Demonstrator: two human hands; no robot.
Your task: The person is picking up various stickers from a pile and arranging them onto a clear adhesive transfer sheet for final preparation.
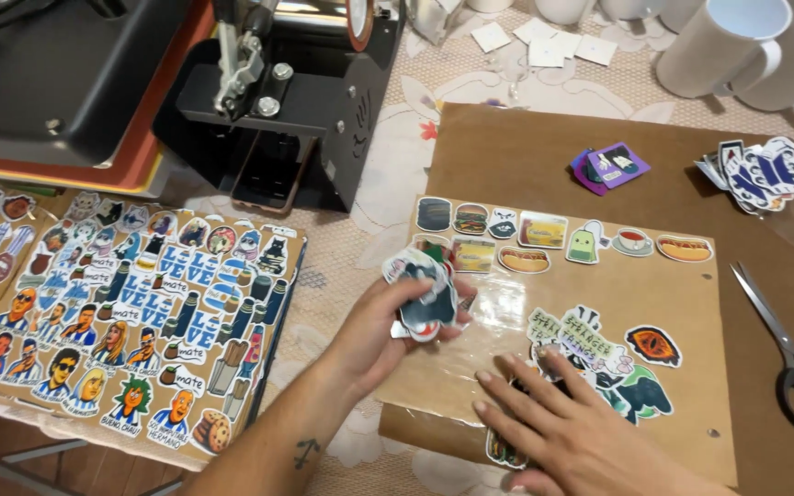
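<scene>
My left hand point(388, 335) grips a small stack of cut-out stickers point(423, 292) above the left edge of a brown card board point(691, 303). My right hand point(558, 418) lies flat, fingers spread, on the board's near part, pressing on stickers point(599, 358) under a clear film point(493, 312). Along the board's far edge a row of food and drink stickers point(544, 234) is laid out. A larger brown sheet point(526, 152) lies beneath the board.
Black-handled scissors point(788, 344) lie at the right. Two small sticker piles point(610, 167) point(757, 173) sit farther back, near white mugs point(723, 46). A sheet covered with several stickers point(140, 321) lies at the left. A black heat press point(287, 92) stands behind it.
</scene>
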